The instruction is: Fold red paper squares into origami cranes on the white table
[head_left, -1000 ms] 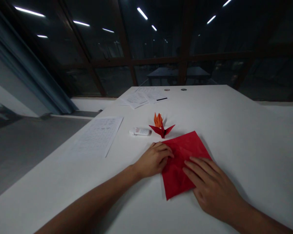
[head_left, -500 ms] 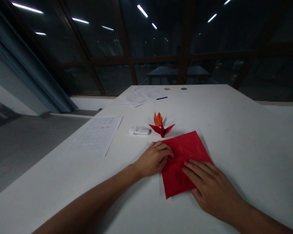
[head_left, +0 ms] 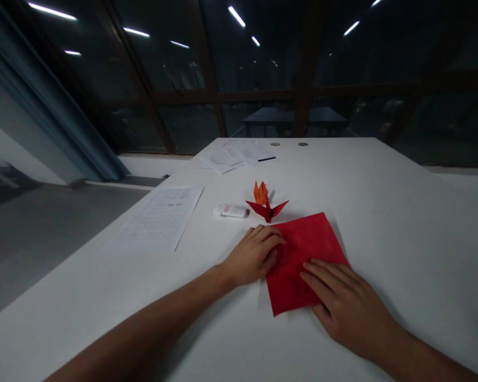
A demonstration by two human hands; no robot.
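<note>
A square red sheet of paper (head_left: 298, 249) lies on the white table, turned slightly. My left hand (head_left: 257, 254) rests at its left edge, fingers curled, with the fingertips on the paper; whether they pinch the edge is hidden. My right hand (head_left: 342, 297) lies over the lower right part of the sheet, its fingers stretched out flat. Just beyond the sheet's upper left corner stands a red folded paper crane (head_left: 267, 210), with an orange one (head_left: 260, 192) right behind it. A white oblong item with printing (head_left: 231, 211) lies left of the cranes.
One printed sheet (head_left: 163, 217) lies on the left side of the white table (head_left: 402, 239). Farther back are more papers (head_left: 225, 159) and a thin black item (head_left: 266, 159). Two round fittings sit near the far edge, before dark windows.
The view has shifted slightly, moving the table items a little to the right in the picture. The red sheet's lower left corner sits a bit higher. Both hands keep nearly the same pose.
</note>
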